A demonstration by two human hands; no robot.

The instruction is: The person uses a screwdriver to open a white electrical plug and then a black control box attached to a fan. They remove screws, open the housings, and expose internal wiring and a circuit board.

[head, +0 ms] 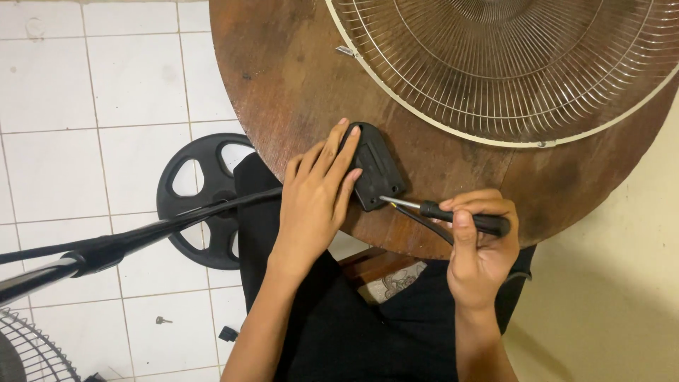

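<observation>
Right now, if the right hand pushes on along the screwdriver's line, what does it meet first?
The right hand holds a black-handled screwdriver pointing left; its tip already seems to meet the small black plastic housing that the left hand pins to the round brown wooden table.

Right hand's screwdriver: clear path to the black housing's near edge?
Probably yes. The right hand already has the screwdriver tip at the black housing edge; the left hand presses from the other side, leaving that edge open.

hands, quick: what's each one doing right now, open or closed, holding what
Left hand: open, fingers spread flat on the black plastic part on the round wooden table.
Right hand: closed on the black-handled screwdriver, tip at the part's edge.
</observation>
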